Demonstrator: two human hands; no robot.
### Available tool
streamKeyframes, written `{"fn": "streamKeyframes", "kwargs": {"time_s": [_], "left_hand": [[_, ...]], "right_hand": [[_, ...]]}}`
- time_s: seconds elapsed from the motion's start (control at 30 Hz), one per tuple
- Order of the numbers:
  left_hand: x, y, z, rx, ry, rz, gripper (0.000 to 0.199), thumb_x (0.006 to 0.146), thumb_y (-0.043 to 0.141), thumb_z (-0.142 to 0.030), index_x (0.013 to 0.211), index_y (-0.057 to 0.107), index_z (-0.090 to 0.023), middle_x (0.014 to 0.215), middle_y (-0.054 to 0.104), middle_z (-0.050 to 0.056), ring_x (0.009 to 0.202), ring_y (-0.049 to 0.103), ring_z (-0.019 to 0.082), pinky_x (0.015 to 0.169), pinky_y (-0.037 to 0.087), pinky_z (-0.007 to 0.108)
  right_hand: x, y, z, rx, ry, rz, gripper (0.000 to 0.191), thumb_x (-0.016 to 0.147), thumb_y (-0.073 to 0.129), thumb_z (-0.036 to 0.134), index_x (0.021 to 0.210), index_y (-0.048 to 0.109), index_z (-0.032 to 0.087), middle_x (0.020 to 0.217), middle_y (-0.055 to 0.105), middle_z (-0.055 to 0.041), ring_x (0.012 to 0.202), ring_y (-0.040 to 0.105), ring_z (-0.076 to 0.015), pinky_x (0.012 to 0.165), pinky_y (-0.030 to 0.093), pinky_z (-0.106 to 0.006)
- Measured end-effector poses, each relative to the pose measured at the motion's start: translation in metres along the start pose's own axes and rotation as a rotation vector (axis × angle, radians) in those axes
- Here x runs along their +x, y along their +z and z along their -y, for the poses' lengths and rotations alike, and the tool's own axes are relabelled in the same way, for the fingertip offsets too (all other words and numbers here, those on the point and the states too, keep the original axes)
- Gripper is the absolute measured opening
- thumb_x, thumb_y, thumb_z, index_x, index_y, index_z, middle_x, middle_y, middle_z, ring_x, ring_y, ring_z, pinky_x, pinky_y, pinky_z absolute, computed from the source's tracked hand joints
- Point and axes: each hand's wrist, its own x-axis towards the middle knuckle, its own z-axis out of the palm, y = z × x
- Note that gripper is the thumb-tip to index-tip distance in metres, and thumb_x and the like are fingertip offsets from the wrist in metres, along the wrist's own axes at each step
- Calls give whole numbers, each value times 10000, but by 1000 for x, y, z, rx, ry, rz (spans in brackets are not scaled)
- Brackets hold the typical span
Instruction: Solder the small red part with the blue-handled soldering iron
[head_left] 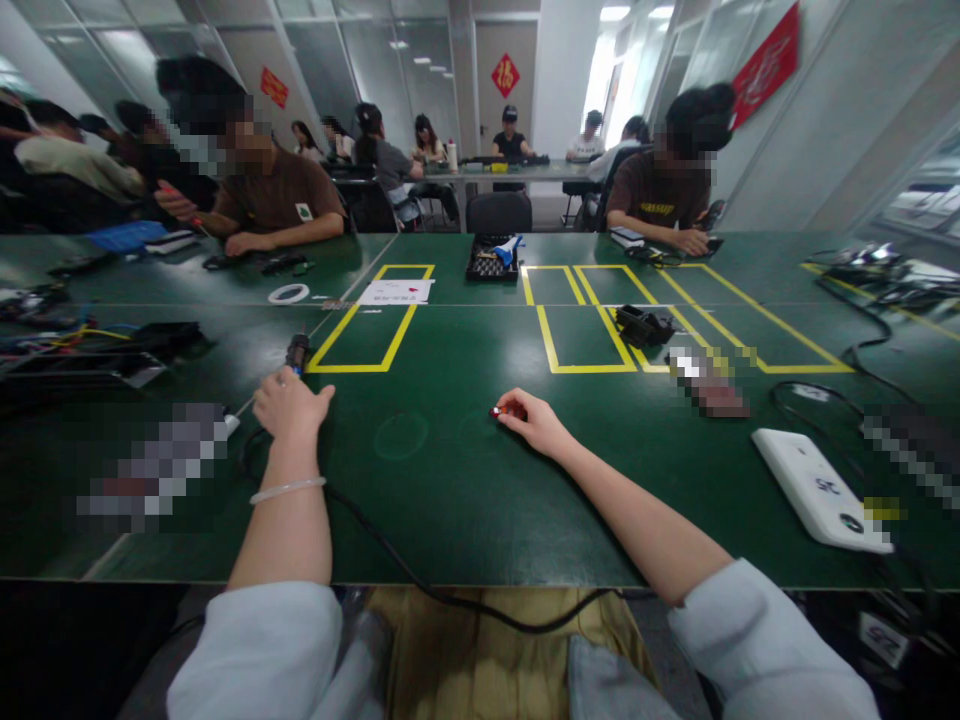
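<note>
My right hand (pixel 529 420) is over the middle of the green table (pixel 450 470), pinching a small red-and-orange piece (pixel 497 412) between thumb and fingertips. The piece is too small to name, and the fingers partly cover it. To the left, my left hand (pixel 291 405) reaches forward with its thumb spread wide. Its fingertips are at a short black cylinder-shaped object (pixel 298 350) with a bit of blue at its lower end. Whether they press on it is hard to make out.
Yellow tape outlines (pixel 349 370) mark the table. A black cable (pixel 390 550) loops along the front edge. A black open box (pixel 491 260), a dark bracket-like part (pixel 643 325), a tape roll (pixel 289 293) and a white power bank (pixel 817 490) lie around. Two people sit opposite.
</note>
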Motion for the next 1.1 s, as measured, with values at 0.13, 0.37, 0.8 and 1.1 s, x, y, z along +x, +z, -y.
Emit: {"fn": "streamKeyframes", "kwargs": {"time_s": [0.13, 0.37, 0.8, 1.1], "left_hand": [[5, 1, 15, 66, -158, 143, 674, 803, 624, -493, 1298, 410, -88, 1397, 424, 234, 1254, 403, 396, 923, 395, 498], [10, 5, 16, 52, -105, 176, 643, 775, 640, -476, 1252, 493, -70, 1327, 475, 261, 1212, 446, 415, 878, 438, 475], [-32, 15, -53, -60, 259, 192, 594, 757, 619, -460, 1236, 524, -121, 1212, 533, 221, 1136, 492, 384, 889, 452, 474], [-91, 25, -113, -250, 724, 265, 649, 768, 623, -403, 1353, 466, -171, 1268, 524, 144, 1127, 487, 314, 934, 443, 409]], "right_hand": [[0, 0, 0, -1, -4, 2, 145, 821, 605, 265, 935, 595, 176, 738, 563, 19, 644, 487, -114, 635, 402, -243], [2, 3, -6, 69, 46, -20, 226, 790, 642, 295, 965, 584, 163, 745, 579, 16, 626, 495, -107, 618, 413, -243], [3, 4, -8, -9, 9, -33, 172, 796, 630, 268, 934, 594, 172, 769, 589, 6, 644, 509, -112, 629, 417, -248], [1, 4, -4, -93, -110, -54, 65, 849, 587, 250, 873, 556, 197, 835, 544, -8, 677, 500, -123, 670, 430, -260]]}}
